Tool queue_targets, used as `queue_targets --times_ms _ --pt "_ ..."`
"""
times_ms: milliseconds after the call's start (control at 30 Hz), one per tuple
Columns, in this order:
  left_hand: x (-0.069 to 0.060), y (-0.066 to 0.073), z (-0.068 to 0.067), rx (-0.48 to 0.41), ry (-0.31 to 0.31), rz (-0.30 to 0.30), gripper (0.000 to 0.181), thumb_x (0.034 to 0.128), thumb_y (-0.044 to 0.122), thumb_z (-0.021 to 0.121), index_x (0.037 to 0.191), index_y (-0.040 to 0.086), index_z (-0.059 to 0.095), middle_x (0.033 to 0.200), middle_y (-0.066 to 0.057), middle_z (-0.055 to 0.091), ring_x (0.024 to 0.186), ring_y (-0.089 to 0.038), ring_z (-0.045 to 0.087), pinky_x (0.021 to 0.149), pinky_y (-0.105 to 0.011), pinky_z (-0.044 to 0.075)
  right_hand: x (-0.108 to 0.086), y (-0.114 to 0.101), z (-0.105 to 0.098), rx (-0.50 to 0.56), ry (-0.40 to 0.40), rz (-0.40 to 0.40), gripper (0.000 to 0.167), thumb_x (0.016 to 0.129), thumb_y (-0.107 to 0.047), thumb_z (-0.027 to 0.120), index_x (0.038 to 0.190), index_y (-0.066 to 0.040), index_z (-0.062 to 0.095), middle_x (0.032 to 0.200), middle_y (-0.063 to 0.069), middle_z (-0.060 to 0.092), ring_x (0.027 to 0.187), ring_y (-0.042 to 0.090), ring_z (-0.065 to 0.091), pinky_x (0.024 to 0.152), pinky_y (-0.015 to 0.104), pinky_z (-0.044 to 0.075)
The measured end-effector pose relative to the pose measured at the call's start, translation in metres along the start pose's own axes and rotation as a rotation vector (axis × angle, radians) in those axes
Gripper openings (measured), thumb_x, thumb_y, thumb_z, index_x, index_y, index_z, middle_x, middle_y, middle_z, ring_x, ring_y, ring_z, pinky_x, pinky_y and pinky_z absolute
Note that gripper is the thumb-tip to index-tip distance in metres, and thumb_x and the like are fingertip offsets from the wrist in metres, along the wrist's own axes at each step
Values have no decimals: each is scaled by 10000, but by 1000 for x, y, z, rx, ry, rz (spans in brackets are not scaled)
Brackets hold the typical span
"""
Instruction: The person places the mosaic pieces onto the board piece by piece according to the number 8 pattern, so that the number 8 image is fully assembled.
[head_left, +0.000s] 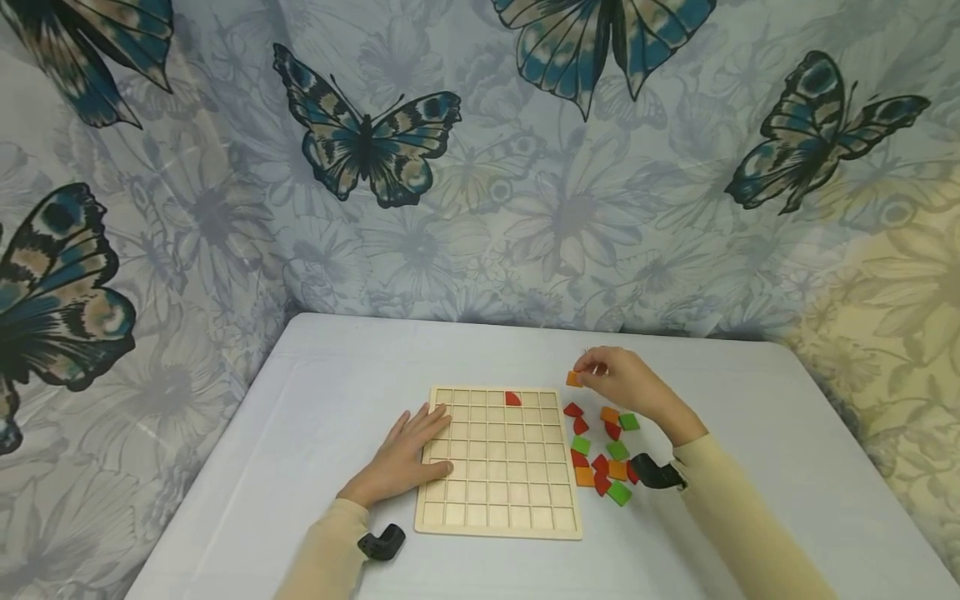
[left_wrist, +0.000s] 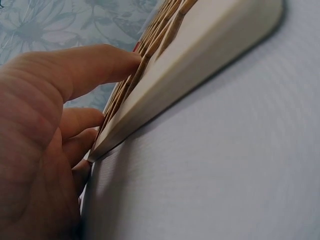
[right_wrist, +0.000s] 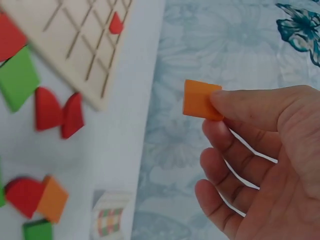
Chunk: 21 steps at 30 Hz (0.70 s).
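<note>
Between thumb and forefinger, my right hand (head_left: 626,385) pinches an orange square tile (right_wrist: 197,99), held off the board's far right corner. My left hand (head_left: 405,454) rests on the left edge of a wooden grid board (head_left: 498,532), its fingers spread and fairly straight. In the left wrist view the thumb (left_wrist: 107,62) touches the board's raised border. One red quarter-round piece (head_left: 512,399) sits in a cell of the board's top row. The other cells that show hold no pieces.
Several loose red, green (head_left: 618,493) and orange (head_left: 585,477) pieces lie scattered right of the board, some overlapping. A small card with a coloured checked pattern (right_wrist: 109,221) shows in the right wrist view. Butterfly-printed cloth (head_left: 420,250) hangs behind the white table (head_left: 360,350).
</note>
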<state>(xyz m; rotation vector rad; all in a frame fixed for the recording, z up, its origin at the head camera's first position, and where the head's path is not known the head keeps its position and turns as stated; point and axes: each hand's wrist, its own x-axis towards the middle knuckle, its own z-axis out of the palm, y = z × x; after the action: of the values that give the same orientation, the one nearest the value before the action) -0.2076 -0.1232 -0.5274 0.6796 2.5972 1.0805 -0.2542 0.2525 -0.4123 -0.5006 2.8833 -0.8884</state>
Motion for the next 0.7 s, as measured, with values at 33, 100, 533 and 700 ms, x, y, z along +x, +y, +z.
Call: queue_targets --times_ms 33,100,533,700 --pt "0 0 0 0 6 6 786 925 423 684 1573 104 375 1697 -32 236 1607 -272 74 1307 -505 -44 3 -2 -1 6 -5 -2 107 980 -149 651 1026 -85 722 960 50 692 851 172 565 684 295 504" --pt "0 0 0 3 6 8 785 924 415 689 1573 105 375 1698 -29 234 1607 -267 76 1307 -498 -45 10 -7 -2 16 -13 -11 111 984 -160 648 1032 -92 722 965 53 693 847 172 568 683 298 502" --pt "2 2 -2 24 -10 0 771 933 419 664 1572 98 374 1696 -39 231 1606 -275 78 1309 -521 -42 42 -36 2 50 -63 -28 144 993 -177 624 1057 -93 722 984 59 709 855 194 586 679 301 497" --pt "4 -1 0 31 -13 5 772 926 426 665 1569 105 384 1694 -33 240 1606 -271 83 1309 -523 -38 48 -40 8 58 -77 -51 155 989 -159 625 1064 -81 737 967 56 719 836 188 583 678 299 500"
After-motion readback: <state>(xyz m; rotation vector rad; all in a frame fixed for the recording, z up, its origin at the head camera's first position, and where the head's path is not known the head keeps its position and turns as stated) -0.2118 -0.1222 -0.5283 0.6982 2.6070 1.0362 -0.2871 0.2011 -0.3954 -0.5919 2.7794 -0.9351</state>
